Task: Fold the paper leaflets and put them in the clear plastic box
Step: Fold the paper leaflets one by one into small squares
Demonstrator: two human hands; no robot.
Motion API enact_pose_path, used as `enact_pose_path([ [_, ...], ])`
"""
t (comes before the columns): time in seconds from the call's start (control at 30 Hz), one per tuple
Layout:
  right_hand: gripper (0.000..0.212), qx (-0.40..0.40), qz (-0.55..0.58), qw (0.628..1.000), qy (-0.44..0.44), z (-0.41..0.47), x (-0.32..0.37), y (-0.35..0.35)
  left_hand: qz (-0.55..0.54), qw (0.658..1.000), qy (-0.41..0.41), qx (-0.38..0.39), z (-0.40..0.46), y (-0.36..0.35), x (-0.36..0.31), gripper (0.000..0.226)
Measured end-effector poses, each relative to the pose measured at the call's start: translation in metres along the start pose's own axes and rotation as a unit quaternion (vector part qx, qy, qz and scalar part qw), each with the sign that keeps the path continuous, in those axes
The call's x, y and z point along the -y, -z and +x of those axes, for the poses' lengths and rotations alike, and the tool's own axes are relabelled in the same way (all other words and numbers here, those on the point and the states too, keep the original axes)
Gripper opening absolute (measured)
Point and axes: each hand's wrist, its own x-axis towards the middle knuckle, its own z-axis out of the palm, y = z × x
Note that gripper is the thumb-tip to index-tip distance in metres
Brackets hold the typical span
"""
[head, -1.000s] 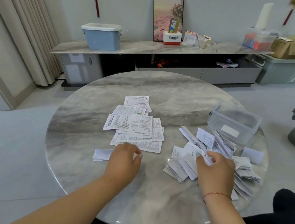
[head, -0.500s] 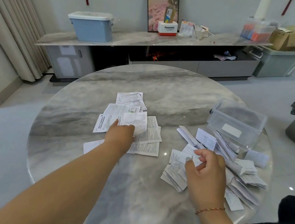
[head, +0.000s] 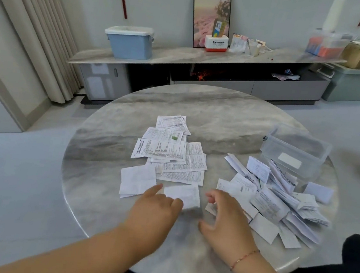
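Leaflet at near edge of surface, left hand pinching its near corner.
Right hand open just beside it, gripping nothing. Paper looks thin, light and floppy, probably creases easily; best taken at opposite edges to fold. Flat unfolded pile behind it, folded pile to the right, reaching the clear box, which looks empty.

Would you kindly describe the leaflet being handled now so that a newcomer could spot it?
On the round grey marble table, look at the near edge of the flat pile of unfolded printed leaflets. There the left hand grips a small white leaflet; unlike its neighbours, it is blurred and lies between both hands.
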Motion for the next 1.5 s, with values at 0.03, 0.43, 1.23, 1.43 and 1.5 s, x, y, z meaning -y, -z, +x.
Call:
enact_pose_path([
  [0.03, 0.045, 0.039, -0.018, 0.999, 0.021, -0.004, 0.0, -0.003, -0.009, 1.0, -0.006, 0.019, -0.011, 0.0, -0.008, 0.028],
  [0.43, 0.018, 0.088, 0.077, 0.991, -0.068, -0.017, -0.006, -0.012, -0.225, 0.957, 0.147, -0.114, -0.053, 0.007, -0.034, 0.059],
  [1.23, 0.033, 0.225, 0.009, 0.974, -0.021, -0.015, -0.015, 0.006, -0.356, 0.905, 0.231, -0.022, -0.056, -0.047, -0.051, 0.015],
  [1.43, 0.027, 0.069, -0.095, 0.992, -0.034, -0.017, -0.009, -0.024, -0.32, 0.896, 0.3, -0.065, -0.053, -0.045, -0.057, 0.031],
  [1.5, 0.029, 0.056, -0.115, 0.991, -0.042, -0.021, -0.002, -0.026, -0.308, 0.892, 0.32, -0.078, -0.052, -0.045, -0.056, 0.037],
])
